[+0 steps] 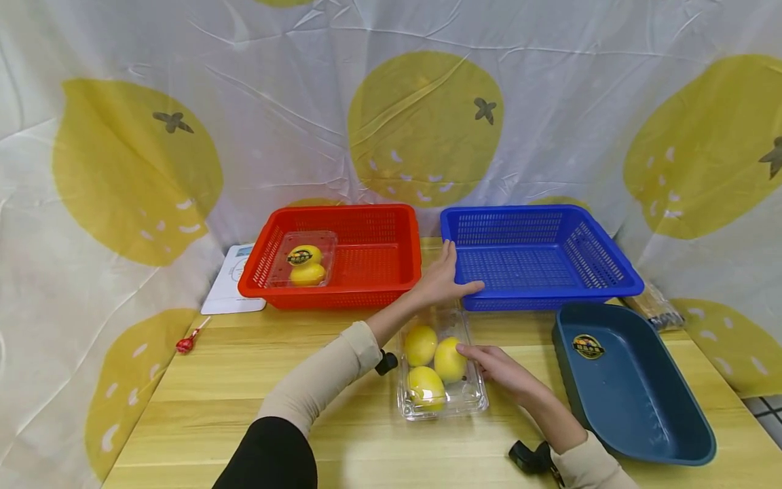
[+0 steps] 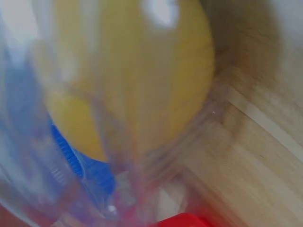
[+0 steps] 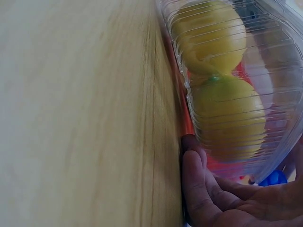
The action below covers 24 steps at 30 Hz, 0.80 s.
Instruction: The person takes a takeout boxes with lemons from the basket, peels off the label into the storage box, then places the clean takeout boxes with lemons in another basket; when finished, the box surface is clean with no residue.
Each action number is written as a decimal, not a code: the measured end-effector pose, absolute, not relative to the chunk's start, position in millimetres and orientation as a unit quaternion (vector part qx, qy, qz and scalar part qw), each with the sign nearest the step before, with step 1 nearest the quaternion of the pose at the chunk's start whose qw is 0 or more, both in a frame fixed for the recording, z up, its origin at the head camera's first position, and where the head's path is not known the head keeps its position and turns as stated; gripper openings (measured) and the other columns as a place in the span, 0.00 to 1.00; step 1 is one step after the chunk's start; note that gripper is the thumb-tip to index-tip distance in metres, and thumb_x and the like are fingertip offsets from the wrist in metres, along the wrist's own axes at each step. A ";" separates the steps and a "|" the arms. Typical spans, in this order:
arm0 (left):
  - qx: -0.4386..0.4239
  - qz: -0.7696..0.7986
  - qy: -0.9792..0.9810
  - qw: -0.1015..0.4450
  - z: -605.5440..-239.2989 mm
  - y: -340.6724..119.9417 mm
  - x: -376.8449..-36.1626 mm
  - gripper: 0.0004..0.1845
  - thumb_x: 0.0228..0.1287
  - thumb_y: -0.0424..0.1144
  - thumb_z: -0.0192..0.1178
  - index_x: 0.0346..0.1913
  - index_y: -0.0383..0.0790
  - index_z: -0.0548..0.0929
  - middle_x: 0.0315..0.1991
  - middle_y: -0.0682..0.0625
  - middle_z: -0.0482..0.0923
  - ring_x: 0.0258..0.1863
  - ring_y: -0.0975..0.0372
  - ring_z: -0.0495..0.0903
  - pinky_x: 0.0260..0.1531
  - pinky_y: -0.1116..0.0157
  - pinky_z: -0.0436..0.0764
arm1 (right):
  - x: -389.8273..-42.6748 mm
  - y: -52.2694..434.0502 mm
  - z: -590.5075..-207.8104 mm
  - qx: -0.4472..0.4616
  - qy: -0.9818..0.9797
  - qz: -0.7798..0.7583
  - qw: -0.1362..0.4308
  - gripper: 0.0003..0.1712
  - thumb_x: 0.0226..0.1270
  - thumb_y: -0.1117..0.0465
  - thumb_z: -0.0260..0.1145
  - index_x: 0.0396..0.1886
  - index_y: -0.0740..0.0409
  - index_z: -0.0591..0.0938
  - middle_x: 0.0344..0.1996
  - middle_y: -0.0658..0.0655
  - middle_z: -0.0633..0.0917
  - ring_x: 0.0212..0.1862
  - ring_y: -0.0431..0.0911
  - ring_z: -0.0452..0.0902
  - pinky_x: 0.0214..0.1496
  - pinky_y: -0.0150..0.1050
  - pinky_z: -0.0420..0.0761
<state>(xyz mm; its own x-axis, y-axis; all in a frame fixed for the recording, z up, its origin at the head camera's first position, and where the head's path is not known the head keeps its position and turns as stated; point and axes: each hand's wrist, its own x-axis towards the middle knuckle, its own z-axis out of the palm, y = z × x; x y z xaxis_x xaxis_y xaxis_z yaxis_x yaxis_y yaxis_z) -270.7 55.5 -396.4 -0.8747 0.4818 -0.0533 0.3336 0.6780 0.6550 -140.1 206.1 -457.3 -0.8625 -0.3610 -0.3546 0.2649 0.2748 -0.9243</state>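
Note:
A clear plastic box (image 1: 442, 407) with three yellow lemons (image 1: 426, 387) stands on the wooden table between my arms. My right hand (image 1: 497, 367) grips its right side, thumb over the edge beside a lemon. In the right wrist view the curled fingers (image 3: 196, 189) are at the box's lower edge, close to the tabletop. Beyond the box's far end, my left hand (image 1: 442, 277) reaches between the baskets, fingers straight and thumb spread in front of the blue basket (image 1: 550, 299). Blurred clear plastic and a lemon (image 2: 142, 80) fill most of the left wrist view.
A red basket (image 1: 336, 297) holds another clear box of lemons with a round label (image 1: 300, 257). At the right is a dark teal tub (image 1: 641, 401) with a similar sticker (image 1: 588, 346). A lollipop (image 1: 186, 344) and a white card (image 1: 231, 288) lie at the left.

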 end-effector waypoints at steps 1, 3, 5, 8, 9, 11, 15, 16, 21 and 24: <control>0.224 0.330 0.910 0.113 -398.1 56.5 -271.2 0.59 0.59 0.65 0.59 0.78 0.41 0.34 0.80 0.48 0.29 0.77 0.45 0.50 0.72 0.45 0.60 | -140.1 206.1 -457.3 -0.033 0.754 -0.601 0.261 0.35 0.75 0.42 0.49 0.61 0.69 0.76 0.65 0.68 0.73 0.73 0.64 0.56 0.69 0.69 0.60; 0.224 0.328 0.910 0.117 -400.2 57.7 -271.6 0.59 0.59 0.66 0.58 0.78 0.41 0.33 0.80 0.48 0.27 0.77 0.45 0.48 0.73 0.45 0.57 | -140.3 206.3 -457.6 -0.034 0.754 -0.602 0.261 0.35 0.75 0.42 0.49 0.61 0.69 0.76 0.66 0.68 0.71 0.73 0.64 0.55 0.69 0.69 0.59; 0.223 0.327 0.910 0.121 -402.6 58.3 -272.0 0.60 0.59 0.67 0.58 0.78 0.41 0.33 0.80 0.48 0.26 0.77 0.44 0.47 0.74 0.44 0.55 | -140.2 206.2 -457.6 -0.036 0.754 -0.602 0.261 0.35 0.75 0.42 0.49 0.61 0.69 0.76 0.67 0.69 0.71 0.74 0.64 0.55 0.69 0.69 0.60; 0.219 0.328 0.911 0.125 -405.6 58.8 -273.0 0.60 0.59 0.67 0.57 0.78 0.41 0.33 0.80 0.48 0.26 0.78 0.45 0.45 0.75 0.44 0.51 | -140.2 205.8 -458.2 -0.034 0.754 -0.601 0.261 0.36 0.75 0.42 0.49 0.62 0.70 0.75 0.65 0.68 0.72 0.73 0.64 0.56 0.69 0.68 0.60; 0.217 0.328 0.910 0.127 -406.3 58.8 -273.3 0.60 0.59 0.68 0.57 0.78 0.41 0.33 0.80 0.48 0.25 0.78 0.45 0.44 0.75 0.44 0.51 | -140.3 205.6 -458.3 -0.034 0.755 -0.601 0.261 0.36 0.75 0.42 0.49 0.62 0.70 0.75 0.65 0.68 0.73 0.73 0.64 0.57 0.69 0.68 0.60; 0.217 0.330 0.910 0.129 -406.9 58.7 -273.7 0.60 0.59 0.68 0.57 0.78 0.41 0.34 0.80 0.48 0.25 0.78 0.45 0.44 0.74 0.44 0.51 | -140.2 205.6 -458.5 -0.033 0.755 -0.601 0.261 0.36 0.75 0.42 0.49 0.62 0.71 0.74 0.63 0.67 0.74 0.72 0.63 0.58 0.69 0.68 0.60; 0.222 0.336 0.906 0.130 -407.3 58.8 -274.5 0.59 0.58 0.67 0.58 0.78 0.40 0.36 0.80 0.48 0.25 0.78 0.47 0.45 0.74 0.45 0.54 | -140.6 206.3 -458.5 -0.039 0.755 -0.600 0.261 0.36 0.75 0.42 0.48 0.61 0.70 0.75 0.61 0.65 0.77 0.70 0.59 0.63 0.69 0.66 0.62; 0.224 0.339 0.904 0.131 -407.6 58.8 -274.7 0.60 0.58 0.66 0.59 0.78 0.39 0.36 0.80 0.48 0.24 0.78 0.47 0.46 0.73 0.46 0.56 | -140.6 206.5 -458.4 -0.041 0.756 -0.599 0.261 0.36 0.75 0.42 0.48 0.61 0.70 0.75 0.59 0.64 0.78 0.69 0.58 0.64 0.69 0.66 0.63; 0.227 0.359 0.895 0.136 -409.5 58.5 -274.9 0.61 0.57 0.65 0.62 0.78 0.39 0.35 0.79 0.48 0.22 0.78 0.49 0.50 0.71 0.49 0.64 | -141.3 207.3 -458.2 -0.051 0.756 -0.597 0.263 0.34 0.76 0.42 0.47 0.59 0.69 0.77 0.54 0.60 0.81 0.63 0.53 0.69 0.68 0.62 0.67; 0.223 0.370 0.892 0.135 -411.2 58.2 -275.2 0.62 0.56 0.64 0.63 0.78 0.40 0.34 0.79 0.49 0.22 0.77 0.49 0.50 0.71 0.49 0.64 | -141.8 207.4 -458.5 -0.053 0.755 -0.598 0.263 0.34 0.76 0.42 0.47 0.58 0.68 0.78 0.55 0.60 0.81 0.65 0.53 0.68 0.68 0.62 0.67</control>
<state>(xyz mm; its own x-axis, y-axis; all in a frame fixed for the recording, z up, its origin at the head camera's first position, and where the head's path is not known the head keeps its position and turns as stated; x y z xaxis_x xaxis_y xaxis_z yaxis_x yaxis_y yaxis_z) -275.2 58.2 -411.2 -0.8640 0.4977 -0.0764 0.2977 0.6271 0.7198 -141.8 207.4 -458.5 -0.8558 -0.3943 -0.3350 0.2354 0.2797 -0.9308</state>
